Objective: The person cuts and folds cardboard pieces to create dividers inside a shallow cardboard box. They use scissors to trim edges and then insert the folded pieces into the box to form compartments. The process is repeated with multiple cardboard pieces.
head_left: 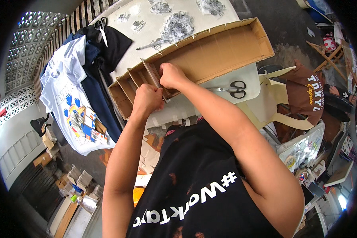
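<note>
A long shallow cardboard tray [226, 47] lies on a white table [133, 51], with upright cardboard dividers forming small compartments at its left end. My right hand [171, 75] pinches the top of one cardboard divider [151, 74] standing in the tray. My left hand [147, 100] is closed on the lower end of the same divider at the tray's near wall. Both forearms reach up from the lower edge over my black printed shirt.
Black-handled scissors [234, 89] lie on the table right of my hands; a second pair [101, 28] lies on dark garments at the back left. Several clear packets [178, 24] and a pen [151, 45] lie behind the tray. Shirts [69, 95] hang off the table's left edge. A brown shirt [307, 95] is draped over a chair at right.
</note>
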Demonstrator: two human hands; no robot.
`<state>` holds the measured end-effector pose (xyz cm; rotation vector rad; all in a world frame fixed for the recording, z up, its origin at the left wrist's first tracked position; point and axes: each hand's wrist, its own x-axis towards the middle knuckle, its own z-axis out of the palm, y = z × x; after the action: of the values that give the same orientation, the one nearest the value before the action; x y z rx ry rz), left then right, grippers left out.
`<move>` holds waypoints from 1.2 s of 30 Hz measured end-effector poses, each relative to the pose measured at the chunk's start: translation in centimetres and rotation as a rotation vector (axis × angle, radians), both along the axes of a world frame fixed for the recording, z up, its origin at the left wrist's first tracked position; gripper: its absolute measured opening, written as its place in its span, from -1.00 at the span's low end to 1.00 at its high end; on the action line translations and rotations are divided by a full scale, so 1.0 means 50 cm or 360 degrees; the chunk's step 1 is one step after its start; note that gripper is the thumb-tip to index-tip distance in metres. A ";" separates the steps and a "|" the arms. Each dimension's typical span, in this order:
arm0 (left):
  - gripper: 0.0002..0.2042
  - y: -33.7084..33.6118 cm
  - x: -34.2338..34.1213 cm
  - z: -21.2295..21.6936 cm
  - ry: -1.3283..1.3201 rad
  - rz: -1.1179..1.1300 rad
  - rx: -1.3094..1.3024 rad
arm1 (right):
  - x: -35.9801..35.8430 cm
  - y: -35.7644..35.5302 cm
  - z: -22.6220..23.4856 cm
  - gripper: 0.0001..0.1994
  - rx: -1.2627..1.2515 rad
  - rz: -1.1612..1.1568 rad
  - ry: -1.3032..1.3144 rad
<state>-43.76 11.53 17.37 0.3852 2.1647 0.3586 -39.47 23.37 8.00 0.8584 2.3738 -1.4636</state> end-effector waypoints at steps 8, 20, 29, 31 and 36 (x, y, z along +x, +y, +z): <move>-0.62 0.003 -0.003 -0.010 0.0048 -0.0132 -0.0056 | 0.001 -0.005 0.003 -0.76 0.0012 -0.0037 0.0006; -0.63 0.042 -0.021 0.003 0.0109 -0.0082 -0.0288 | -0.006 -0.001 -0.023 -0.82 0.0035 -0.0115 0.0103; -0.64 0.012 -0.012 -0.066 0.0473 -0.0287 -0.0085 | -0.006 -0.002 -0.018 -0.84 -0.0006 -0.0090 0.0037; -0.65 0.013 -0.013 -0.067 0.0436 -0.0220 -0.0121 | -0.002 0.002 -0.008 -0.86 -0.0086 -0.0090 0.0013; -0.65 0.014 -0.021 -0.074 0.0374 -0.0221 -0.0235 | -0.005 0.012 -0.012 -0.87 -0.0124 -0.0026 -0.0008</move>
<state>-44.79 12.22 13.66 0.5118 2.3589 0.0773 -39.74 23.96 7.39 0.8635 2.2948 -1.5469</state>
